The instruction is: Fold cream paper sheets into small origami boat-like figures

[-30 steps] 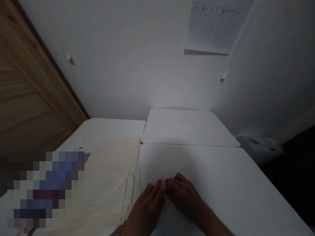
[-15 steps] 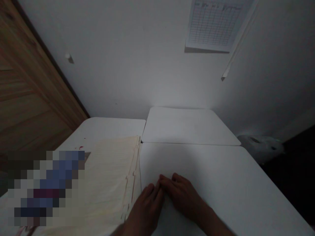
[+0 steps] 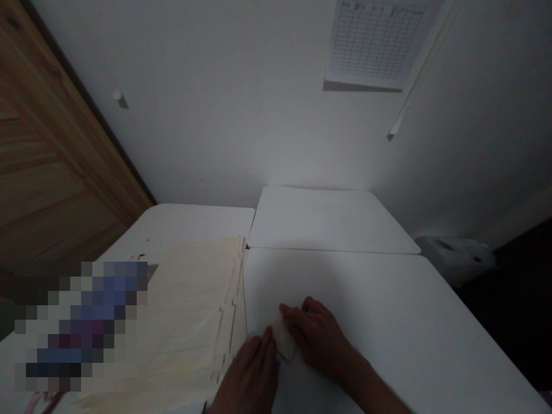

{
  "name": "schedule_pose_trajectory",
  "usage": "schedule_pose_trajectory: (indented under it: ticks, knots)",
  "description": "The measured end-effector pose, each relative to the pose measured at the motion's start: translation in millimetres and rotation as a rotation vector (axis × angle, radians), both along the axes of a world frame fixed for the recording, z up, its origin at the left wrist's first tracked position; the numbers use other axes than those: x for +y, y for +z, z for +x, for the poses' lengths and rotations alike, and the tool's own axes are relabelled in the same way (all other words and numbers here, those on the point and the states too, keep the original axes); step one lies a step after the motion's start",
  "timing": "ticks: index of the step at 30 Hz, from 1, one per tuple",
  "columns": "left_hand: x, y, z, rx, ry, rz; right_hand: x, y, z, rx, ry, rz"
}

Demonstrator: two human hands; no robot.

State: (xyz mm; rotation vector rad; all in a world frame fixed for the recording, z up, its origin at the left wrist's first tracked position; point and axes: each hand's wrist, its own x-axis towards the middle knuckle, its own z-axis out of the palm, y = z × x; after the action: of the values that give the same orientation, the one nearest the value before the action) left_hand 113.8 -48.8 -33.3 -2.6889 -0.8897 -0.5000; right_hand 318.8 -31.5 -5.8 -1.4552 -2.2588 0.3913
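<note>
Three white tables (image 3: 332, 221) | I log manila folders (image 3: 185, 322) stacked near left | folded paper (image 3: 284, 339) lying near centre, between hands | right hand (image 3: 317, 336) spread, fingers pressing down, seemingly pinning it flat | left hand (image 3: 250, 374) open, just beside it

Ruled wall chart (image 3: 374, 40), print too small to read
</note>
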Motion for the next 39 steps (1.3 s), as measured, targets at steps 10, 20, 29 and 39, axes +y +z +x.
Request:
schedule_pose_trajectory:
  ticks: [10,20,29,39]
  knots:
    - [5,-0.3,-8,0.043,0.016,-0.098,1,-8.6,4,0.084,-0.078,0.008]
    - [48,10.5,26,0.147,0.008,-0.281,0,-19.3,3,-0.075,-0.090,0.233]
    - [44,3.6,25,0.054,0.016,-0.242,-24,-19.7,21,-0.159,-0.028,0.350]
    - [42,10.7,25,-0.082,0.066,-0.190,-28,-7.0,20,-0.024,-0.156,0.181]
